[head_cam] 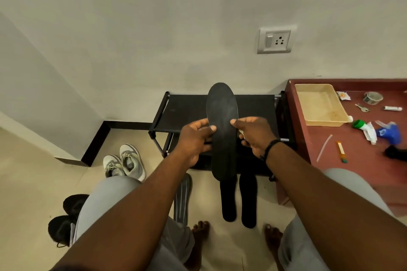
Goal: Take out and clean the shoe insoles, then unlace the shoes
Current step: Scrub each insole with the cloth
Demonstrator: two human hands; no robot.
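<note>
Wall (154, 28) fills the upper half of the view, and a socket plate (275, 40) is fixed on it at the right. Below it stands a black shoe rack (182, 112) against the wall. At the right side is a dark red table (356, 160). On this table a beige tray (319, 104) lies near the back edge; I see nothing in it except some stains on its bottom. Beside the tray are keys (362, 108), a small round clear box (372, 97) whose content I cannot tell, a white bottle with green cap (363, 126) and a blue sprayer (387, 133).

On the floor at the left stand a pair of grey shoes (124, 161) and a pair of black shoes (66, 218), partly hidden by the knee. Two black insoles (239, 198) lie side by side on the floor between the bare feet and the rack, and one grey insole (182, 198) lies left of them.

A black insole (221, 116) is held upright in front of the rack, toe end up. The left hand (193, 141) pinches its left edge with thumb on the front, and the right hand (253, 135) pinches its right edge in the same way. The right wrist wears a black band (269, 148).
</note>
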